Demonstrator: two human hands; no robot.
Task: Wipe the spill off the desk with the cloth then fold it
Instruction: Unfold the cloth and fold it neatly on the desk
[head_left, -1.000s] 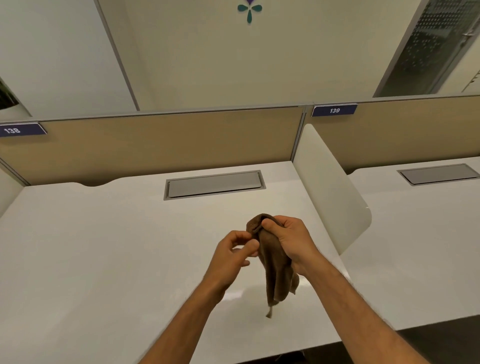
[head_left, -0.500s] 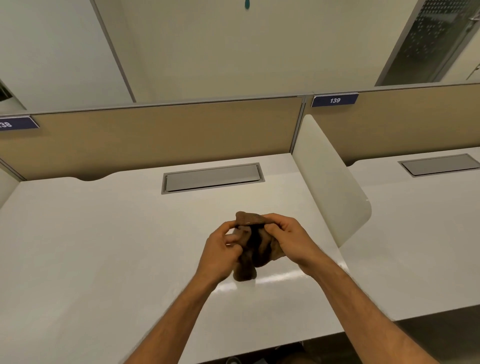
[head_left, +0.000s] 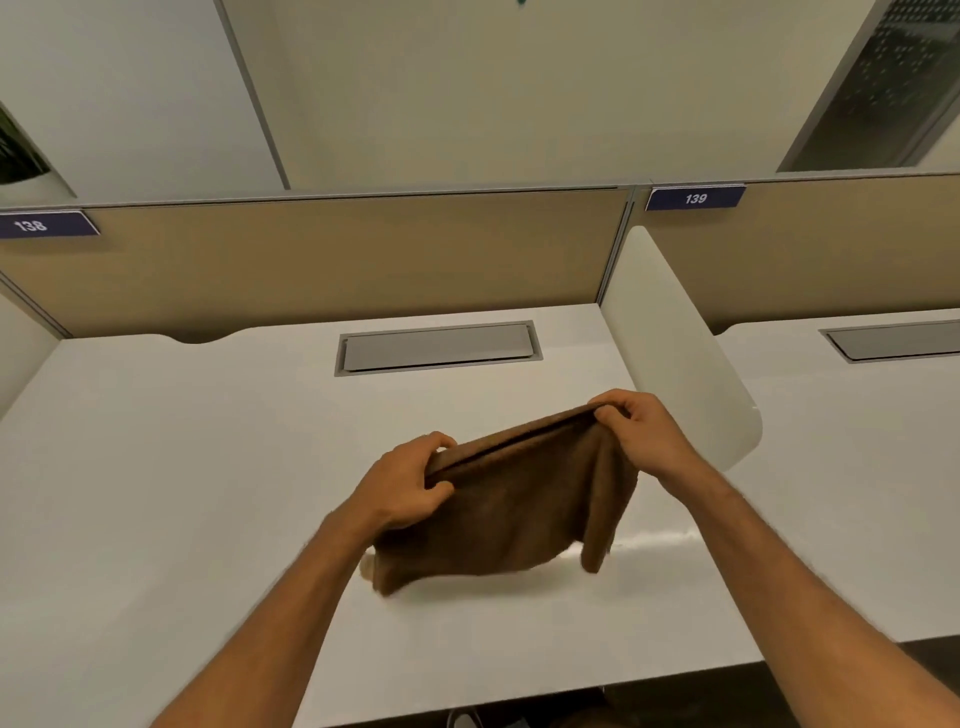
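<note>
A brown cloth (head_left: 511, 512) hangs stretched wide above the white desk (head_left: 171, 493), doubled over along its top edge. My left hand (head_left: 405, 480) pinches the top left corner and my right hand (head_left: 641, 434) pinches the top right corner, held slightly higher. The cloth's lower edge droops close to the desk surface; I cannot tell whether it touches. No spill shows on the desk.
A grey cable hatch (head_left: 439, 345) is set into the desk behind the cloth. A white rounded divider (head_left: 675, 343) stands at the right edge, just beyond my right hand. Tan partition panels (head_left: 332, 260) close off the back. A neighbouring desk (head_left: 857, 467) lies further right.
The cloth was a hanging bunch, then a wad between both hands. Now my hands have pulled apart and spread it out flat.
</note>
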